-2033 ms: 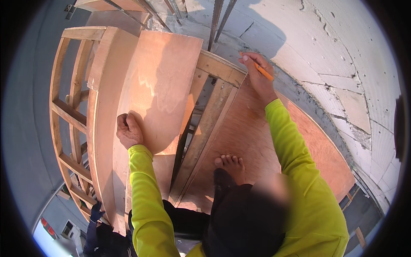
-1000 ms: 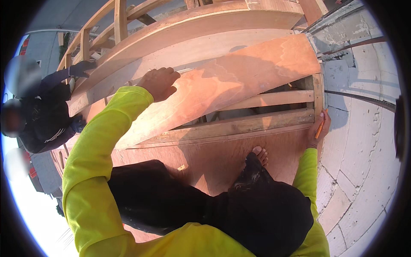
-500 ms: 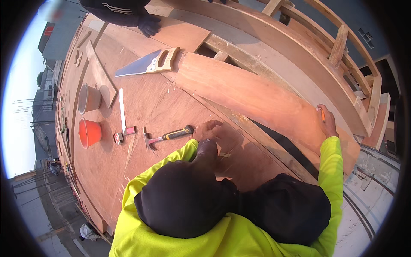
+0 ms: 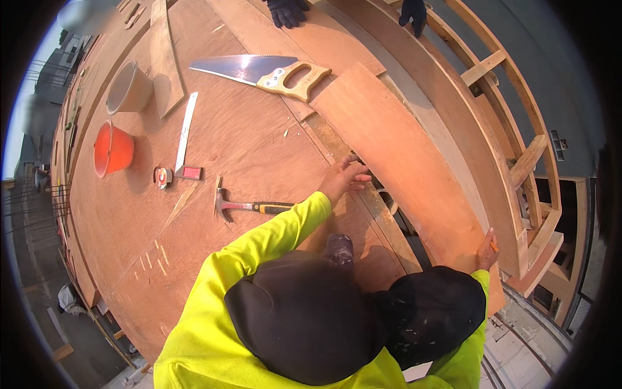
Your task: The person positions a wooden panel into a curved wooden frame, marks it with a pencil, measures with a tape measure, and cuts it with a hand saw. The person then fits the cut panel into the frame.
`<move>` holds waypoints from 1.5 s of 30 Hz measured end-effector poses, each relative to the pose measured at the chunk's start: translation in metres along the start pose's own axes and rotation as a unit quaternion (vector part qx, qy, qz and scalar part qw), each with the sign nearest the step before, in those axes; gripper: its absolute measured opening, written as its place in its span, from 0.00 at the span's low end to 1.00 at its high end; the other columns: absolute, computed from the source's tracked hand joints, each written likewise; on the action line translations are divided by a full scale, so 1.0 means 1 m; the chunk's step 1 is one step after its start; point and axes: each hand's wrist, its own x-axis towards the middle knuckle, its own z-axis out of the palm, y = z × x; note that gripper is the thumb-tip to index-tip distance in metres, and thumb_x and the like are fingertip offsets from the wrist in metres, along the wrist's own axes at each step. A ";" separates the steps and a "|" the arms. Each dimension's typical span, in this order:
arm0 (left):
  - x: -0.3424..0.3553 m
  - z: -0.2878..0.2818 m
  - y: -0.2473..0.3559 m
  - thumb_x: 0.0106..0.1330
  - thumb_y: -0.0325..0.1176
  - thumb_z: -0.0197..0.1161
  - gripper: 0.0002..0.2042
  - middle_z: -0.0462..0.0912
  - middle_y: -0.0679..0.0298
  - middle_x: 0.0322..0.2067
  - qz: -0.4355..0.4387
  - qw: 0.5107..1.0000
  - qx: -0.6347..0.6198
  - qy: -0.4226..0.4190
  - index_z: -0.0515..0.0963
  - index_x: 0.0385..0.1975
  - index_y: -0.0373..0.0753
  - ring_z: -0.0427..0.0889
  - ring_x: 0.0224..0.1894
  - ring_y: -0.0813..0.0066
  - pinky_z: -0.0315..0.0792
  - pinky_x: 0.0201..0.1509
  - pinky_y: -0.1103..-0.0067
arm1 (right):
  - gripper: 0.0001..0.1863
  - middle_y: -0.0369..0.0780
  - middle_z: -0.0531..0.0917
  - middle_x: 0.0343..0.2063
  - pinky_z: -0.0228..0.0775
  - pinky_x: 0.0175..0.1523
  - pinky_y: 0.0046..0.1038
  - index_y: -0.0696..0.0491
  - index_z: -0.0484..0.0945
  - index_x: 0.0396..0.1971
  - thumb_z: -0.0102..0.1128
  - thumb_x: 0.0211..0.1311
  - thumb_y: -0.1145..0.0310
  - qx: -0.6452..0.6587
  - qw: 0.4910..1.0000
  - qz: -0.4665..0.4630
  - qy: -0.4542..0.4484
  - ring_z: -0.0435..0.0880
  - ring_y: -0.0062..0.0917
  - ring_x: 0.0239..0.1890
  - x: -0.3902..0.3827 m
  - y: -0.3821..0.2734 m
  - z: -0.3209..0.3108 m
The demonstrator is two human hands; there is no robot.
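Note:
A long plywood strip (image 4: 405, 165) lies over the timber framing in front of me. My left hand (image 4: 345, 179) reaches to its left edge with fingers apart, holding nothing; I cannot tell whether the fingertips touch the wood. At the strip's near right end, my right hand (image 4: 487, 251) is closed around a slim orange pencil (image 4: 494, 246), mostly hidden by the fingers. A handsaw (image 4: 259, 72) with a wooden handle rests by the strip's far end. Left of my left forearm lies a claw hammer (image 4: 243, 206), its grip end partly behind my sleeve.
On the plywood deck (image 4: 214, 142) are a try square (image 4: 187, 139), a tape measure (image 4: 163, 177), an orange bucket (image 4: 114, 149) and a grey bucket (image 4: 129, 89). Another person's gloved hands (image 4: 287, 11) show at the far edge. Curved wooden formwork (image 4: 447, 123) runs along the right, beside open gaps.
My left hand has moved from the deck near the hammer forward and right to the strip's edge. My view has shifted. The other person's gloved hand rests farther right in view.

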 end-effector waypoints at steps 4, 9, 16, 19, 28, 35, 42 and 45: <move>0.010 0.007 0.034 0.73 0.42 0.57 0.32 0.78 0.52 0.56 0.084 0.996 0.024 -0.017 0.58 0.70 0.29 0.83 0.49 0.69 0.79 0.50 0.75 | 0.35 0.49 0.86 0.37 0.71 0.51 0.38 0.59 0.83 0.43 0.44 0.73 0.38 0.032 0.999 -0.025 -0.001 0.83 0.42 0.43 0.012 -0.040 0.010; -0.001 -0.030 0.033 0.72 0.37 0.58 0.25 0.83 0.55 0.48 0.130 0.986 0.066 0.082 0.67 0.64 0.29 0.85 0.43 0.73 0.79 0.44 0.78 | 0.34 0.50 0.85 0.43 0.70 0.54 0.36 0.61 0.82 0.48 0.45 0.75 0.41 0.036 0.995 -0.053 -0.073 0.82 0.40 0.47 0.038 -0.101 0.043; -0.070 -0.241 0.024 0.69 0.31 0.58 0.15 0.86 0.58 0.42 0.236 0.820 0.153 0.499 0.79 0.52 0.32 0.85 0.39 0.74 0.77 0.41 0.79 | 0.23 0.49 0.84 0.44 0.70 0.55 0.32 0.59 0.78 0.51 0.47 0.78 0.54 0.072 0.924 -0.280 -0.250 0.82 0.35 0.47 0.062 -0.156 0.088; -0.127 -0.342 0.027 0.63 0.32 0.63 0.15 0.85 0.51 0.46 0.185 0.644 0.259 0.696 0.83 0.48 0.35 0.86 0.45 0.60 0.78 0.52 0.70 | 0.22 0.49 0.84 0.45 0.70 0.57 0.32 0.59 0.77 0.53 0.46 0.78 0.55 0.064 0.920 -0.306 -0.238 0.82 0.35 0.49 0.061 -0.159 0.092; -0.181 -0.457 0.049 0.60 0.40 0.66 0.28 0.72 0.49 0.60 -0.096 0.476 0.592 0.643 0.74 0.62 0.43 0.77 0.57 0.52 0.72 0.61 0.61 | 0.21 0.51 0.85 0.43 0.71 0.57 0.35 0.59 0.77 0.55 0.48 0.78 0.57 0.078 0.968 -0.216 -0.102 0.83 0.40 0.50 0.028 -0.139 0.057; -0.163 -0.408 0.077 0.64 0.43 0.60 0.27 0.81 0.50 0.49 -0.006 0.512 0.523 0.681 0.75 0.60 0.33 0.81 0.51 0.56 0.74 0.57 0.66 | 0.18 0.48 0.87 0.44 0.73 0.55 0.32 0.56 0.80 0.53 0.53 0.75 0.61 0.061 0.975 -0.207 -0.057 0.85 0.38 0.49 -0.028 -0.125 0.007; -0.073 -0.188 0.081 0.58 0.42 0.62 0.29 0.78 0.51 0.43 0.250 0.791 0.543 0.133 0.75 0.59 0.31 0.80 0.46 0.60 0.74 0.51 0.70 | 0.13 0.43 0.88 0.41 0.77 0.45 0.29 0.54 0.81 0.52 0.56 0.73 0.68 0.192 0.936 -0.164 -0.245 0.87 0.29 0.42 -0.122 -0.132 -0.034; -0.033 -0.030 0.075 0.51 0.42 0.65 0.31 0.76 0.51 0.40 0.257 0.703 0.616 -0.245 0.75 0.55 0.31 0.79 0.42 0.54 0.74 0.49 0.68 | 0.21 0.47 0.87 0.44 0.78 0.52 0.32 0.55 0.80 0.55 0.65 0.68 0.59 0.254 0.885 -0.263 -0.287 0.87 0.35 0.45 -0.156 -0.128 -0.047</move>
